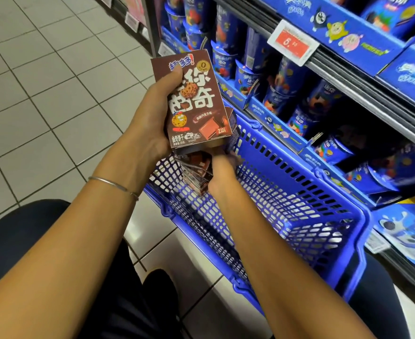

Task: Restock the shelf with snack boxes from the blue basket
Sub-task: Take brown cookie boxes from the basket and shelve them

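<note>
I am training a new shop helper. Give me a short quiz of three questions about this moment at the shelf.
1. True or false: the left hand holds a brown box.
2. What stands on the shelf beside the basket? A) blue cups B) green bottles C) red tins
3. Fill in: the right hand reaches into the ____.
Key: 1 true; 2 A; 3 basket.
</note>
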`<state>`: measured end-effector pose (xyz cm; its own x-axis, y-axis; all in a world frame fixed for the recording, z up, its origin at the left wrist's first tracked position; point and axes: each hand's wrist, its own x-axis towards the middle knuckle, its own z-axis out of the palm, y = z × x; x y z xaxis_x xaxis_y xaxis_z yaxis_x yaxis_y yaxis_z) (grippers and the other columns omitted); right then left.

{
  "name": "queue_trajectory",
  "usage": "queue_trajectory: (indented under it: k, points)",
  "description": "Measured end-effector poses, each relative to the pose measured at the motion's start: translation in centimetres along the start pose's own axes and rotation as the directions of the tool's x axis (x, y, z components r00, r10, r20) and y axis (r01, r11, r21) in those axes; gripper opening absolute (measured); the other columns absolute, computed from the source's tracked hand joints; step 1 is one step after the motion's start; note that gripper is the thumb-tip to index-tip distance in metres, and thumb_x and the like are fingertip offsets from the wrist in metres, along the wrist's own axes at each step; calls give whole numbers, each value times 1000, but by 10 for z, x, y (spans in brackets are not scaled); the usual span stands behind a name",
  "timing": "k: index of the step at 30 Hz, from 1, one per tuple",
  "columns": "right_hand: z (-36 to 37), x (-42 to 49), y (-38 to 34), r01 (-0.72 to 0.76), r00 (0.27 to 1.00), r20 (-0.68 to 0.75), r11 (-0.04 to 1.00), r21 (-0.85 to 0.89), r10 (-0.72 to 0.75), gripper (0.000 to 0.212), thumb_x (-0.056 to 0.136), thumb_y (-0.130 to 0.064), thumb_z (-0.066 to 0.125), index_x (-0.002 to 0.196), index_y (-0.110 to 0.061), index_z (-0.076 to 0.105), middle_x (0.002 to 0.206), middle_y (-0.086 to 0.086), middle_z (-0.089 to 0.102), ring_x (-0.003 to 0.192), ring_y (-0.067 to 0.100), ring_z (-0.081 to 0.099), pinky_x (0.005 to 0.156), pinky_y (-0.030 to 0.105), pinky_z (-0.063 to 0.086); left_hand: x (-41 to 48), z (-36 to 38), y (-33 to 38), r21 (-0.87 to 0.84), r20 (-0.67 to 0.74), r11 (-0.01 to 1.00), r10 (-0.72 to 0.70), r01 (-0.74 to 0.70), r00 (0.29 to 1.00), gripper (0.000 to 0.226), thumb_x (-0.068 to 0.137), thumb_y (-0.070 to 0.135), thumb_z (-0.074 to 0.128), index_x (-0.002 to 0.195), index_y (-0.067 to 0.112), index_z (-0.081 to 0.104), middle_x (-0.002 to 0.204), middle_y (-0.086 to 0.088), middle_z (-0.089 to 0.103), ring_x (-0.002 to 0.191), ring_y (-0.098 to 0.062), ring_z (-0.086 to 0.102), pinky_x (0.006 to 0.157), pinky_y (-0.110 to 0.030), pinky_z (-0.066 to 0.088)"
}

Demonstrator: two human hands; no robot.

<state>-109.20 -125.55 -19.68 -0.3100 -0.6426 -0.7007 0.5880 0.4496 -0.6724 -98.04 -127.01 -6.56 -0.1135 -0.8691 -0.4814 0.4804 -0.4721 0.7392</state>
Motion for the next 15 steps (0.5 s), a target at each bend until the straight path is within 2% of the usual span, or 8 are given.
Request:
queue_trajectory:
  k: [2, 3, 5, 8, 10, 12, 14, 15]
  points:
    - [-12, -9, -8, 20, 1000, -24, 999, 28, -19, 44, 82, -8, 73, 119, -6, 50, 110, 16, 68, 85, 27, 63, 75, 37, 56, 1, -2, 0, 12, -1, 1000, -7, 7, 1000, 36, 104, 40, 62, 121, 9, 69, 102, -11, 81, 89, -27, 80, 82, -48, 66]
    - [-20, -16, -12, 47, 999, 9, 999, 4, -47, 52, 79, -10, 76, 124, -4, 50, 112, 18, 69, 90, 31, 68, 80, 46, 60, 2, -3, 1, 15, 0, 1000, -13, 13, 1000, 37, 104, 41, 62, 123, 10, 69, 104, -11, 81, 92, -28, 79, 85, -51, 65]
    - [-41, -25, -18, 84, 994, 65, 996, 7, -85, 56, 78, -11, 78, 128, -3, 52, 118, 24, 69, 102, 39, 70, 87, 63, 56, 4, -4, 3, 18, -1, 1000, -7, 7, 1000, 37, 104, 41, 63, 123, 10, 69, 105, -11, 81, 93, -28, 80, 87, -53, 64]
    - [-69, -36, -36, 141, 987, 68, 989, 41, -143, 62, 81, -10, 76, 136, -4, 47, 123, 23, 68, 109, 45, 67, 91, 66, 53, 9, -4, 5, 39, 4, 999, 14, -14, 1000, 35, 103, 40, 64, 120, 10, 70, 105, -11, 82, 92, -27, 81, 84, -52, 65]
    - [-82, -47, -53, 157, 982, 90, 983, 96, -165, 57, 82, -17, 74, 135, -6, 55, 123, 19, 70, 113, 43, 67, 95, 65, 52, 13, -4, 2, 93, 20, 995, 19, -21, 1000, 32, 104, 40, 63, 114, 11, 72, 101, -9, 82, 88, -25, 81, 76, -46, 66]
    - [-95, -57, -70, 184, 968, 145, 973, 137, -204, 35, 81, -24, 73, 114, -14, 71, 110, 10, 75, 102, 34, 71, 98, 62, 51, 17, -4, -4, 168, 22, 986, 18, -22, 1000, 30, 104, 41, 64, 110, 13, 73, 98, -8, 83, 83, -22, 81, 68, -38, 65]
    - [-103, -67, -88, 204, 943, 232, 964, 171, -240, 18, 79, -26, 72, 95, -21, 77, 101, 5, 76, 97, 29, 71, 101, 62, 49, 20, -4, -12, 240, 13, 971, 0, -3, 1000, 36, 101, 43, 68, 117, 11, 72, 104, -10, 82, 86, -24, 81, 68, -37, 65]
    - [-105, -71, -96, 208, 926, 278, 959, 195, -257, 17, 78, -26, 72, 93, -21, 78, 101, 5, 76, 98, 30, 70, 101, 64, 48, 22, -4, -15, 278, 9, 961, -14, 11, 1000, 41, 99, 45, 70, 120, 10, 72, 108, -12, 82, 90, -26, 81, 71, -37, 65]
